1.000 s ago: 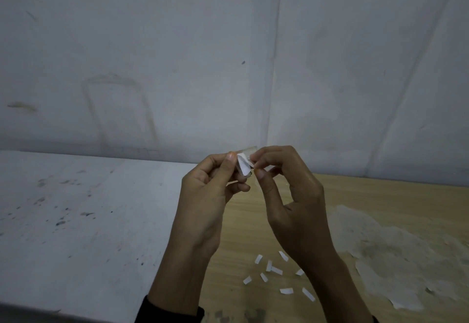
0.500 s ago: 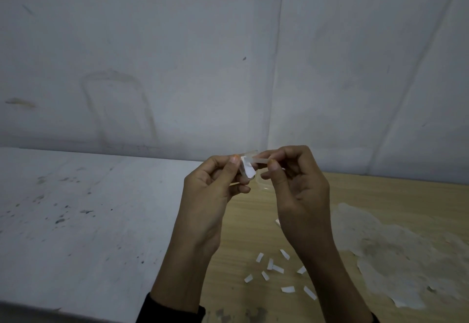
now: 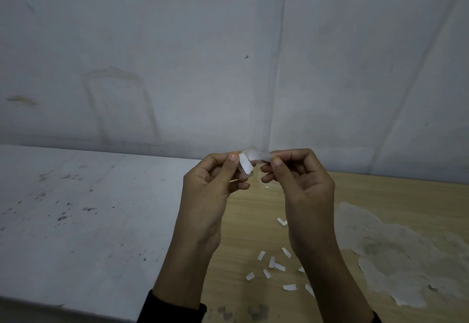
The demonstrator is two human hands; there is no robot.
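**Backing tab being parted from clear strip, held in the air**

A small white paper backing tab (image 3: pixel 245 165) is pinched between thumb and forefinger of the left hand (image 3: pixel 210 185), whose fingers are curled closed on it. A thin clear film strip (image 3: pixel 259 155) runs rightward from that pinch. Its far end is gripped by the curled fingertips of the right hand (image 3: pixel 302 185). Both pieces are held raised and drawn apart, likely so the sticky face touches nothing while the layers are separated. Well below the grip, short white paper scraps (image 3: pixel 278 267) lie scattered on the light wooden tabletop (image 3: pixel 380 196); they are judged to be discarded backings.
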